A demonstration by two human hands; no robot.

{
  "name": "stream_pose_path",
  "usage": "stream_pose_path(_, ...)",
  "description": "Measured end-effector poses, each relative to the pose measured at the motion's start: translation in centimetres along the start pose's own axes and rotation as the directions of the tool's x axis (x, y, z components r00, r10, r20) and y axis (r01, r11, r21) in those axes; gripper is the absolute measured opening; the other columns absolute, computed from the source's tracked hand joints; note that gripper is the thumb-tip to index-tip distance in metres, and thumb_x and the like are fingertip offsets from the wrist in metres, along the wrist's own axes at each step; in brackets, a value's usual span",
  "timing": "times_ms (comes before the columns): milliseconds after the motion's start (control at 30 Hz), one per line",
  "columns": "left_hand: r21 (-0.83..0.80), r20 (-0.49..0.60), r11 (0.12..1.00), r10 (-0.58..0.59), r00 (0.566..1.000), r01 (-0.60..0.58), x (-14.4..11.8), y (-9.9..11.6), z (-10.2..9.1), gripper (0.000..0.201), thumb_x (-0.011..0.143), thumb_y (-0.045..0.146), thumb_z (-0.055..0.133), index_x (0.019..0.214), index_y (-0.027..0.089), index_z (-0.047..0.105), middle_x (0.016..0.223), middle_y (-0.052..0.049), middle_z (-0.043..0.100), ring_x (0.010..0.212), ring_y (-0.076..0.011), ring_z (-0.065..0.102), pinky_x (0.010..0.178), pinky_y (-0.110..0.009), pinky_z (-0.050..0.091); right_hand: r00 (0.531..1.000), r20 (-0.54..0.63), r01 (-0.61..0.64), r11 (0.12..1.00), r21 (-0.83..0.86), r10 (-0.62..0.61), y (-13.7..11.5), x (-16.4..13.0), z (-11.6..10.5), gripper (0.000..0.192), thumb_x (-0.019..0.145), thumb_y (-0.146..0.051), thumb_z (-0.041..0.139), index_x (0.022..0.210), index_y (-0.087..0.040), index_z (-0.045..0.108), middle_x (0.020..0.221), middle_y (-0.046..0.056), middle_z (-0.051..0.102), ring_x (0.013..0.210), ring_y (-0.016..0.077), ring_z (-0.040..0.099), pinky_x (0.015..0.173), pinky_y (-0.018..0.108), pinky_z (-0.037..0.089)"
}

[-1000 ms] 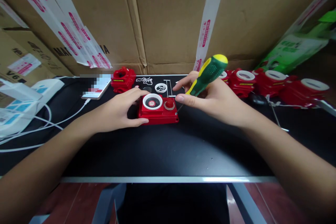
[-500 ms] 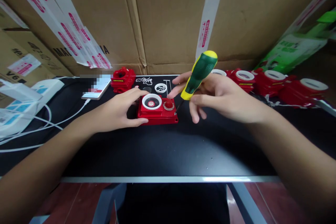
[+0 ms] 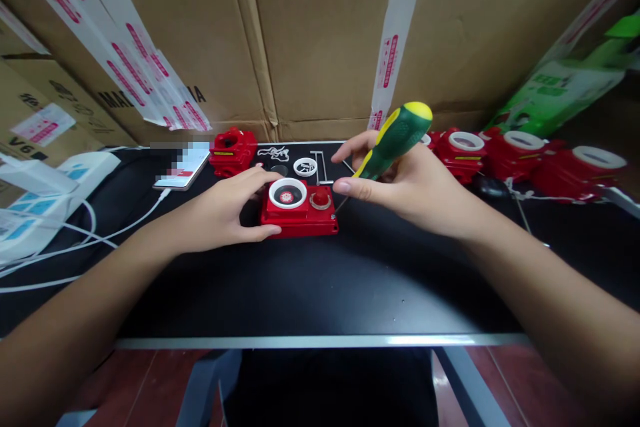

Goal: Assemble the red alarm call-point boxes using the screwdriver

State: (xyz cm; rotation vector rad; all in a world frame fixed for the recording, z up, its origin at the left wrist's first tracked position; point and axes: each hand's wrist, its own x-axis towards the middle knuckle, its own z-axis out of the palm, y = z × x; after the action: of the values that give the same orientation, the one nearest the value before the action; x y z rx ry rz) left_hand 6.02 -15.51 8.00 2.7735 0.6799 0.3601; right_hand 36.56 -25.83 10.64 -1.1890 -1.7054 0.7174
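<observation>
A red housing [image 3: 300, 219] with a white ring [image 3: 273, 195] and a red knob [image 3: 321, 196] lies on the black table. My left hand [image 3: 235, 207] grips its left end, thumb at the front and fingers behind. In my right hand [image 3: 400, 180] is a screwdriver [image 3: 400, 137] with a green and yellow handle, tilted up to the right. Its thin shaft slants down toward the housing's right corner, near a small screw [image 3: 333, 217]. Whether the tip touches the screw I cannot tell. Part of the handle is hidden by my right hand.
Behind the housing are a small white ring with screws [image 3: 305, 167], hex keys [image 3: 321, 170] and white cord [image 3: 274, 154]. Another red housing [image 3: 233, 152] stands back left, by a phone [image 3: 186, 167] and power strip [image 3: 55, 200]. Several red housings [image 3: 525, 163] line the right. Cardboard [image 3: 320, 33] walls the back.
The screwdriver handle has swung to the right and leans more. My right fingers have shifted their hold around it. My left hand and the housing stay nearly still.
</observation>
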Motion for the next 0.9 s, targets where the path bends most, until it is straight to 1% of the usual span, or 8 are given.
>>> stream_pose_path(200, -0.003, -0.001, 1.000, 0.006, 1.000, -0.006, 0.0, 0.0, 0.0, 0.064, 0.096, 0.054, 0.078, 0.148, 0.022, 0.057, 0.141, -0.012, 0.070, 0.127, -0.0314, 0.071, 0.127, -0.053, 0.048, 0.998, -0.034, -0.045, 0.998, 0.039, 0.046, 0.1, 0.0, 0.0, 0.057, 0.071, -0.056, 0.101, 0.112, -0.024, 0.077, 0.087, 0.002, 0.071, 0.076, 0.0206, 0.067, 0.064, 0.033, 0.056)
stream_pose_path(300, -0.005, 0.001, 1.000, -0.005, 1.000, 0.005, 0.0, 0.0, 0.0, 0.066, 0.096, 0.056, 0.078, 0.148, 0.022, 0.057, 0.142, -0.012, 0.069, 0.130, -0.0324, 0.070, 0.125, -0.052, 0.050, 0.999, -0.018, -0.039, 0.994, 0.100, 0.041, 0.2, 0.0, 0.0, 0.058, 0.071, -0.054, 0.101, 0.113, -0.024, 0.076, 0.095, 0.003, 0.073, 0.076, 0.0198, 0.066, 0.062, 0.033, 0.055)
stream_pose_path(467, -0.008, 0.002, 1.000, -0.023, 1.000, 0.023, 0.0, -0.1, 0.0, 0.069, 0.095, 0.058, 0.077, 0.150, 0.021, 0.056, 0.143, -0.013, 0.069, 0.131, -0.0346, 0.069, 0.120, -0.051, 0.054, 1.000, 0.017, -0.027, 0.977, 0.211, 0.024, 0.1, 0.0, -0.2, 0.055, 0.079, -0.046, 0.098, 0.121, -0.023, 0.071, 0.111, 0.006, 0.076, 0.071, 0.0154, 0.063, 0.059, 0.031, 0.056)
stream_pose_path(633, -0.015, 0.008, 1.000, -0.024, 1.000, 0.024, -0.1, -0.3, 0.2, 0.069, 0.095, 0.059, 0.078, 0.149, 0.022, 0.056, 0.142, -0.012, 0.068, 0.129, -0.0331, 0.069, 0.121, -0.052, 0.053, 0.991, 0.135, -0.037, 0.974, 0.225, 0.006, -0.7, -0.2, -0.2, 0.047, 0.092, -0.037, 0.087, 0.132, -0.022, 0.067, 0.119, 0.008, 0.076, 0.071, 0.0135, 0.062, 0.055, 0.029, 0.055)
stream_pose_path(700, -0.016, 0.008, 1.000, -0.019, 1.000, 0.019, -0.1, -0.3, 0.2, 0.069, 0.095, 0.059, 0.078, 0.150, 0.023, 0.055, 0.141, -0.012, 0.068, 0.129, -0.0325, 0.069, 0.122, -0.052, 0.052, 0.993, 0.112, -0.043, 0.987, 0.157, 0.026, -0.8, -0.2, -0.2, 0.044, 0.093, -0.039, 0.086, 0.130, -0.022, 0.069, 0.113, 0.006, 0.076, 0.066, 0.0118, 0.058, 0.054, 0.028, 0.051)
stream_pose_path(767, -0.013, 0.006, 1.000, -0.024, 1.000, 0.024, -0.2, -0.3, 0.2, 0.071, 0.095, 0.059, 0.078, 0.152, 0.023, 0.054, 0.143, -0.013, 0.067, 0.131, -0.0333, 0.068, 0.120, -0.051, 0.054, 0.998, 0.054, -0.049, 0.996, 0.074, 0.045, -0.7, -0.2, -0.2, 0.043, 0.091, -0.045, 0.088, 0.125, -0.023, 0.073, 0.097, 0.002, 0.073, 0.065, 0.0122, 0.055, 0.053, 0.028, 0.047)
stream_pose_path(833, -0.014, 0.006, 0.999, -0.031, 1.000, 0.031, -0.1, -0.3, 0.2, 0.072, 0.095, 0.059, 0.078, 0.152, 0.023, 0.053, 0.144, -0.013, 0.067, 0.132, -0.0339, 0.068, 0.117, -0.050, 0.056, 0.999, 0.000, -0.049, 0.999, 0.021, 0.049, -0.3, -0.2, -0.2, 0.044, 0.086, -0.052, 0.092, 0.117, -0.024, 0.077, 0.088, 0.001, 0.069, 0.069, 0.0151, 0.057, 0.055, 0.029, 0.046)
stream_pose_path(900, -0.009, -0.001, 1.000, -0.027, 1.000, 0.027, -0.1, -0.2, 0.1, 0.071, 0.095, 0.059, 0.077, 0.152, 0.023, 0.054, 0.143, -0.013, 0.068, 0.130, -0.0336, 0.069, 0.115, -0.049, 0.057, 0.998, -0.045, -0.039, 0.999, 0.014, 0.040, 0.0, -0.1, -0.1, 0.047, 0.079, -0.054, 0.097, 0.111, -0.024, 0.080, 0.091, 0.003, 0.071, 0.076, 0.0183, 0.062, 0.057, 0.030, 0.049)
